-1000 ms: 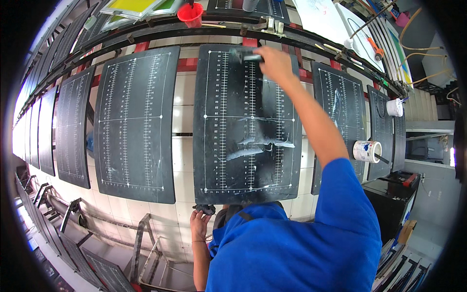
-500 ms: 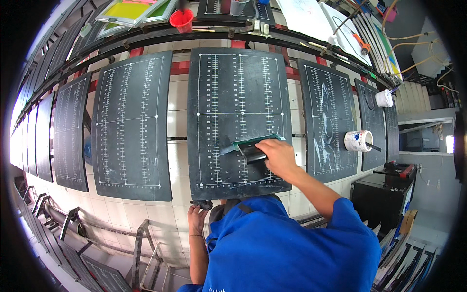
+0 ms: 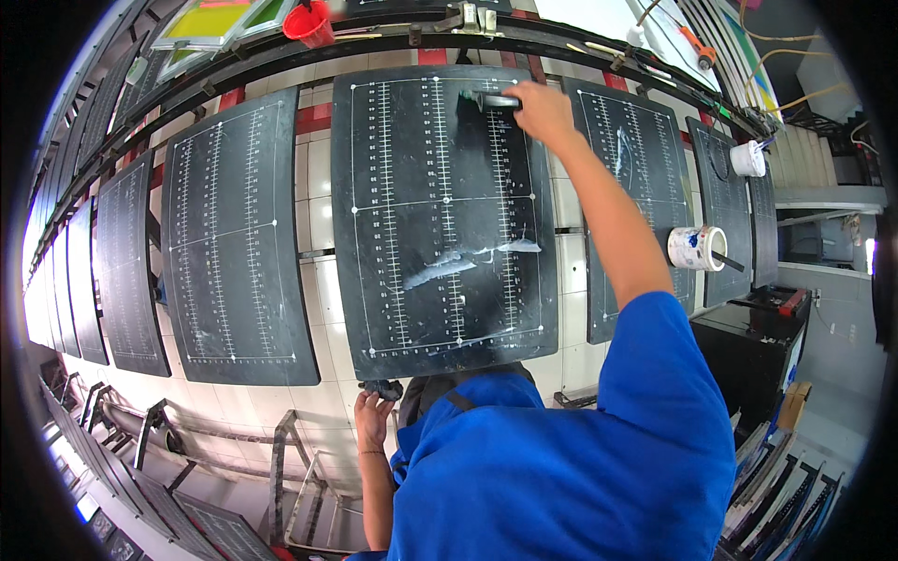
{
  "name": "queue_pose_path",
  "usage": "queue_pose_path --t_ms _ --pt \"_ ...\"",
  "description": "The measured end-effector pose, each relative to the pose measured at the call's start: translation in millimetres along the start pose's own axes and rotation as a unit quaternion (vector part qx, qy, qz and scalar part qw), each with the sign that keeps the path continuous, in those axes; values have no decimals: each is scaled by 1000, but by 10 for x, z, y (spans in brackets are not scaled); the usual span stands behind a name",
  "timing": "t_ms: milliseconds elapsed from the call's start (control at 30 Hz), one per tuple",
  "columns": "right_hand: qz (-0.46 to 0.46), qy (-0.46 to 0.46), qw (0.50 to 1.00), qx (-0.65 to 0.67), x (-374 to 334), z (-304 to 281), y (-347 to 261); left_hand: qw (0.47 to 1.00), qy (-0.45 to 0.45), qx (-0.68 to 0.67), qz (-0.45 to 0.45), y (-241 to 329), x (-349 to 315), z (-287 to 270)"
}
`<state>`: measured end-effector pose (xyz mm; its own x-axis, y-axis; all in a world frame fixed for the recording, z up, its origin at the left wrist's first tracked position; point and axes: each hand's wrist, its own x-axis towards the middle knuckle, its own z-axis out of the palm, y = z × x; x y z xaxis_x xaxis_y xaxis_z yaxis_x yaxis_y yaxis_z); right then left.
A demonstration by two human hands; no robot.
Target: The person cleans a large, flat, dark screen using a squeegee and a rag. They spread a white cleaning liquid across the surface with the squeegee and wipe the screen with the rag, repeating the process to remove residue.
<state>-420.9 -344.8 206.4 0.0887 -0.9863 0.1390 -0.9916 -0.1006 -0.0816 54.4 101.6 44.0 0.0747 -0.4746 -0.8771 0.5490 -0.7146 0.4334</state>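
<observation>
My right hand (image 3: 543, 112) is wrapped round the dark handle of a squeegee (image 3: 498, 100), whose blade rests near the far end of the black printing board (image 3: 421, 318) in front of me. White scales and lines are marked on this board. A pale, uneven streak of paste (image 3: 438, 269) crosses its nearer half. Below the board's near left edge, my left hand (image 3: 372, 418) pinches a crumpled dark lump (image 3: 382, 390), perhaps a rag; its kind is unclear.
Similar boards (image 3: 229, 252) stand left and right with gaps between them. On the right-hand one sits a white tub (image 3: 690, 249) with a dark stick in it. A metal rail (image 3: 374, 45) runs along the far side, beside a red cup (image 3: 309, 25).
My right hand has carried the squeegee away from me, from the board's near half to its far end, exposing the pale streak. My left hand still holds the dark lump.
</observation>
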Motion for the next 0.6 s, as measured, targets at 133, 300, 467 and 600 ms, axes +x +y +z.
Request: queue_pose_path --t_ms 133,300,467,600 --pt "-14 22 999 40 -1056 -10 -241 999 -41 3 -5 11 91 193" --pt "47 -11 997 64 -2452 -328 -818 987 -150 62 -13 35 146 452" --pt "167 -66 983 -25 -3185 -325 -1685 967 -238 83 -44 -129 241 688" --pt "161 -91 982 43 -2979 -478 -2447 955 -280 85 -39 -184 135 838"
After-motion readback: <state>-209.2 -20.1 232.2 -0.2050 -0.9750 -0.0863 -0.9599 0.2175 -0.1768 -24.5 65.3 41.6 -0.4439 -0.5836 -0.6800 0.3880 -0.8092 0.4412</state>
